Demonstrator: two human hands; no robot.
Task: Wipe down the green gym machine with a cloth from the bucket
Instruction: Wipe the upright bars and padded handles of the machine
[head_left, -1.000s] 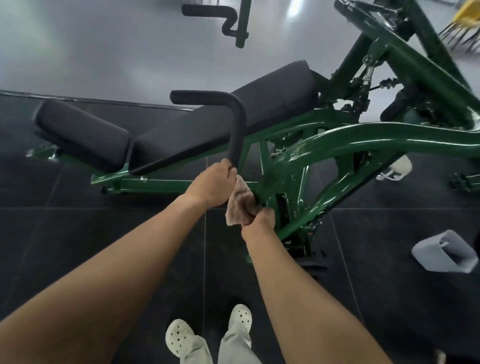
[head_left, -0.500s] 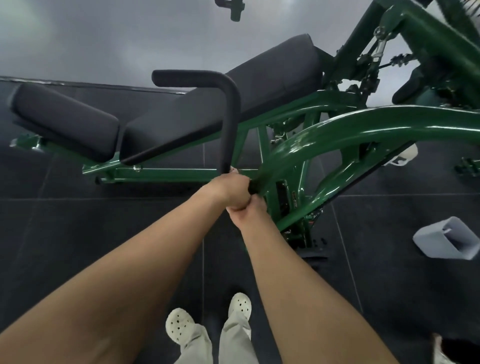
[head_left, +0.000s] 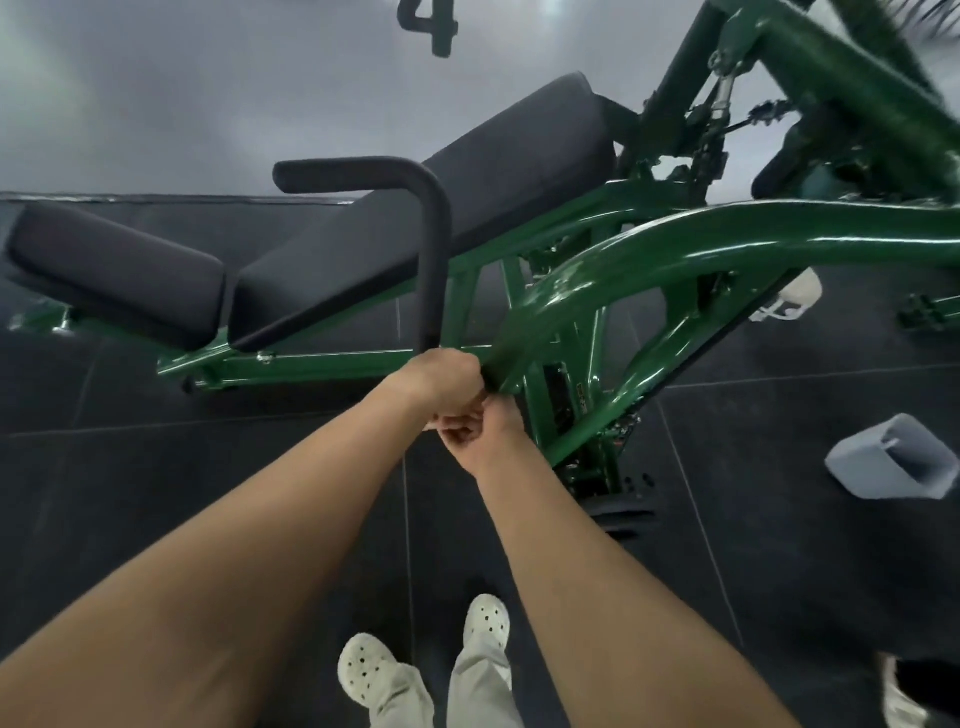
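Observation:
The green gym machine (head_left: 675, 249) with black pads stands in front of me on the dark floor. My left hand (head_left: 441, 382) grips the lower end of its curved green arm, right at the foot of the black padded handle (head_left: 434, 249). My right hand (head_left: 480, 431) is curled just beneath the left one, touching it. The cloth (head_left: 430, 427) is almost wholly hidden between the two hands; only a pale sliver shows under my left wrist. The grey bucket (head_left: 893, 457) lies tilted on the floor to the right.
A white jug (head_left: 792, 296) sits on the floor behind the frame. My feet in white clogs (head_left: 426, 654) stand close to the machine's base. Another person's shoe (head_left: 904, 696) shows at the bottom right corner. A grey wall lies beyond the bench.
A second ago the cloth hung in plain sight between my hands. My left hand has since closed over the bar end and cloth, and the right has tucked in under it.

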